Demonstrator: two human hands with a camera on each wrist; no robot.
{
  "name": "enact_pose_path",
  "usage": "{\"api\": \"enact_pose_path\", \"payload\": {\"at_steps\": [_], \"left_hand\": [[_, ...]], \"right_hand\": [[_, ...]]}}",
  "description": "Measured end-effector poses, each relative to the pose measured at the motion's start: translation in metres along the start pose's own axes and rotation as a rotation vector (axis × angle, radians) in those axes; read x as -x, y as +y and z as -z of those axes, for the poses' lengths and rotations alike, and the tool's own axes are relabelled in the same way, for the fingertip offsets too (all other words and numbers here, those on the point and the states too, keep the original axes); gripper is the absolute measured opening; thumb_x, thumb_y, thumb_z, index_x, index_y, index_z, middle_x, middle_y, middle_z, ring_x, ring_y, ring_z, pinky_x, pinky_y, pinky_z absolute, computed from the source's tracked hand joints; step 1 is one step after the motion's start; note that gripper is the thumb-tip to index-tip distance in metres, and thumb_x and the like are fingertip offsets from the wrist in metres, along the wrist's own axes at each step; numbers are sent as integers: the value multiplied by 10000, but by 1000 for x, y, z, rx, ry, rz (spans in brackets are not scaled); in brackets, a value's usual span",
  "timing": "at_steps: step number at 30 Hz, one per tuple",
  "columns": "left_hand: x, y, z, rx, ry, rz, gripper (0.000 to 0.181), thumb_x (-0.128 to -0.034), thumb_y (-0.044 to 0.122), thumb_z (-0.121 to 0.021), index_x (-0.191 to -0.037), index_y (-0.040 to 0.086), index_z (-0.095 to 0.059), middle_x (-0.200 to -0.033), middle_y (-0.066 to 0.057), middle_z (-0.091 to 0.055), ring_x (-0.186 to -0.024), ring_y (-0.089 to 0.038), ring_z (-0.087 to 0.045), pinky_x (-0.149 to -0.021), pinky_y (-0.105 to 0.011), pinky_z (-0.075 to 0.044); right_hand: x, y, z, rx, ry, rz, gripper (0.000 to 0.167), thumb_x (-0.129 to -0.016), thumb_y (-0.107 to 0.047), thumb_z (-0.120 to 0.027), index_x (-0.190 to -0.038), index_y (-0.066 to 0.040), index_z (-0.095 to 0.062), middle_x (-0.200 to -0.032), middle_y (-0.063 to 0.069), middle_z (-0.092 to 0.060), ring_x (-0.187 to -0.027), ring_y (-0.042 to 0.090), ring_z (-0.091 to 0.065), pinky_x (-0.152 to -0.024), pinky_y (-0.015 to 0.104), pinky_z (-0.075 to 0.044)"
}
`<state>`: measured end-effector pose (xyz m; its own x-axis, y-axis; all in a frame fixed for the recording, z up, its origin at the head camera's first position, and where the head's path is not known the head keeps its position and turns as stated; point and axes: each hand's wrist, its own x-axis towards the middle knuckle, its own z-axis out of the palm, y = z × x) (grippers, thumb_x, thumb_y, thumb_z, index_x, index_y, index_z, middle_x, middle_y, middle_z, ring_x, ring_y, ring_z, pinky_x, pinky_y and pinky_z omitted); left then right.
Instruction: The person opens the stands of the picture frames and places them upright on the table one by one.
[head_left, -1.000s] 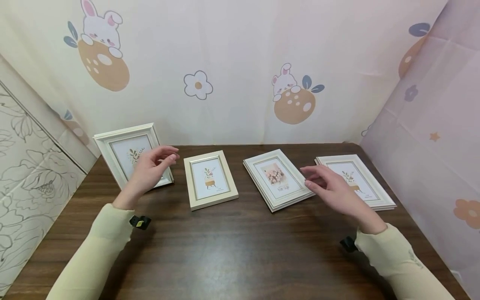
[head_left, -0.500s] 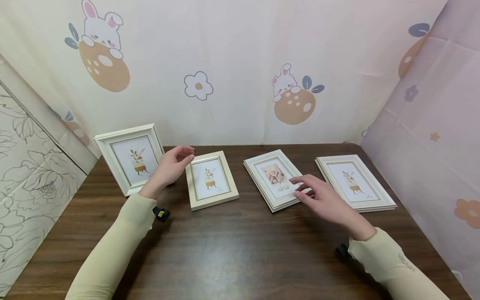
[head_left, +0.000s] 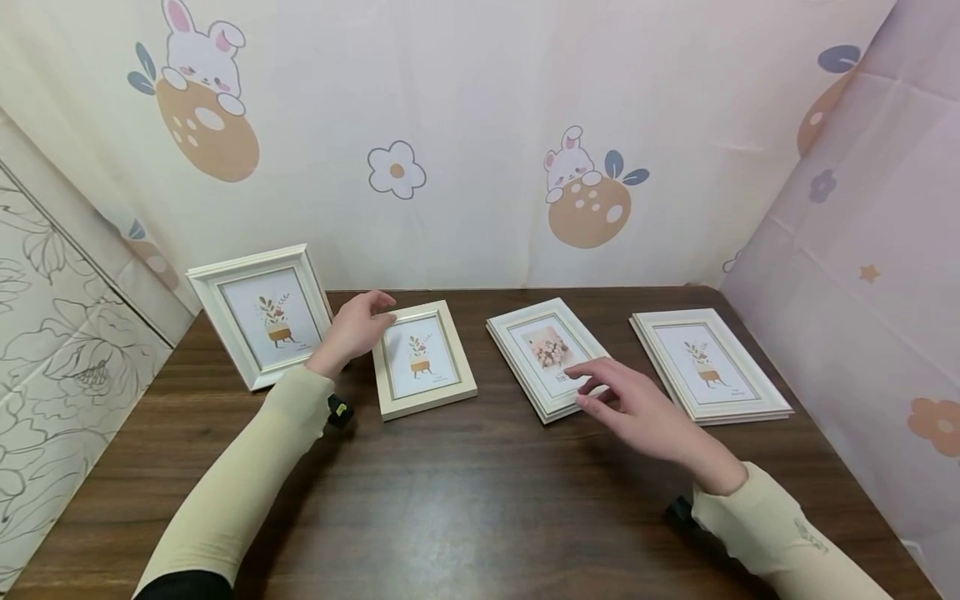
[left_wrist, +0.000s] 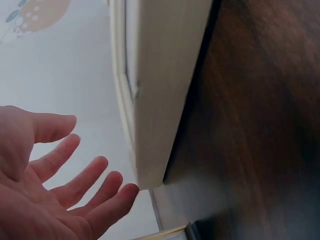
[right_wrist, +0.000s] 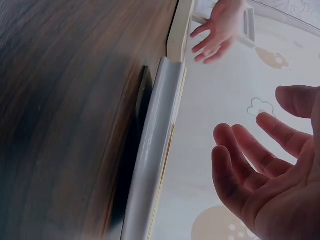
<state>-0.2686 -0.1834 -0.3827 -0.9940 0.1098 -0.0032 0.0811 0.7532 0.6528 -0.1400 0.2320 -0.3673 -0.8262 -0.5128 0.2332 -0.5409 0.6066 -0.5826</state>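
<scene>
Four picture frames stand or lie in a row in the head view. At the left, a white picture frame (head_left: 243, 367) stands upright, showing a potted plant print. My left hand (head_left: 354, 327) hovers at the upper left corner of a flat cream picture frame (head_left: 427, 402), fingers loosely bent around nothing. My right hand (head_left: 637, 414) is over the lower right part of a white picture frame with a flower photo (head_left: 525, 362); its fingers are apart and hold nothing. Farther right lies another white picture frame (head_left: 738, 412). Whether either hand touches a frame cannot be told.
The dark wood table (head_left: 450, 508) carries all the frames. Behind it hangs a pale curtain (head_left: 480, 217) with rabbits and flowers, and a similar cloth (head_left: 870, 208) closes off the right side. A panel with line-drawn flowers (head_left: 60, 400) stands at the left.
My left hand has moved right, from before the standing frame to the cream frame's corner. My right hand has shifted left and slightly nearer over the flower-photo frame. The frames have stayed put.
</scene>
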Motion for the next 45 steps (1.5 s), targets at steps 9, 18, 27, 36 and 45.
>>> {"api": "enact_pose_path", "payload": {"at_steps": [9, 18, 27, 36, 45], "left_hand": [[-9, -1, -7, -101, -61, 45, 383, -991, 233, -604, -1339, 77, -567, -1412, -188, -492, -1311, -372, -434, -1069, -544, -355], [-13, -5, -15, -175, -49, 89, 348, -933, 152, -619, -1272, 84, -579, -1303, -195, -582, -1009, -337, -534, -858, -467, -463], [-10, -5, -21, -195, 52, 46, 235, -919, 90, -612, -1153, 86, -615, -1156, -154, -654, -824, -308, -580, -680, -402, -479], [-13, -7, -24, -146, 71, 0, 215, -953, 87, -611, -1166, 69, -587, -1195, -163, -625, -982, -314, -574, -845, -460, -473], [-8, -1, -13, 20, 93, 25, 298, -928, 112, -661, -1218, 59, -618, -1221, -163, -602, -1114, -324, -551, -940, -491, -457]], "right_hand": [[1, -5, -1, -33, 6, 29, 325, -969, -132, -662, -1289, -127, -604, -1223, -16, -632, -988, 133, -652, -810, 416, -566], [2, -7, 1, -56, 2, 39, 324, -978, -129, -652, -1297, -144, -598, -1219, -24, -628, -994, 136, -649, -820, 408, -565], [2, -5, 2, -54, 5, 33, 324, -977, -129, -652, -1296, -144, -598, -1237, -16, -628, -989, 122, -644, -816, 415, -567], [2, -5, 3, -51, 3, 13, 355, -955, -92, -672, -1297, -147, -595, -1254, -11, -621, -990, 116, -641, -820, 438, -565], [1, -4, 4, -45, 20, 26, 338, -965, -116, -666, -1295, -145, -603, -1264, 62, -622, -997, 136, -645, -808, 360, -567]]}}
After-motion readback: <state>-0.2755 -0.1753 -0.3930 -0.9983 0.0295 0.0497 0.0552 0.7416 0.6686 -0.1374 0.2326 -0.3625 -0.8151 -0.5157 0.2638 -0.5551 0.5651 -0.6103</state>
